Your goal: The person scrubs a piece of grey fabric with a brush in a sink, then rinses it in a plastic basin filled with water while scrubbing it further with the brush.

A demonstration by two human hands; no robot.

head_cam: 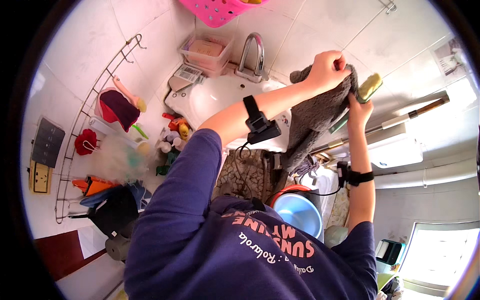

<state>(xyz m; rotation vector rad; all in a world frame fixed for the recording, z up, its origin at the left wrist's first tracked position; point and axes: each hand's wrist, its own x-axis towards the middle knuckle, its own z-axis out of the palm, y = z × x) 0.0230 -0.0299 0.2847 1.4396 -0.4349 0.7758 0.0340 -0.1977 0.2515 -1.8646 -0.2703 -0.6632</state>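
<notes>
A dark grey fleecy cloth item (318, 107) hangs from my left hand (326, 71), which pinches it near its top edge. Folds hide its full shape, and a narrow part dangles down past the washbasin's right edge. Close by on the right, my right hand (360, 112) grips a green-handled scrubbing brush (370, 88) with pale yellow bristles facing up and away. The fleecy item is right beside that hand; whether the fingers also hold it is hard to tell. The white washbasin (210, 97) lies left of the cloth, under my left forearm.
A chrome faucet (253, 56) and a clear plastic box (206, 52) stand at the basin's back. Below are a blue basin (298, 213) and a red basin (296, 188). A wire rack (71, 150) lines the left wall; a toilet cistern (390, 150) is at right.
</notes>
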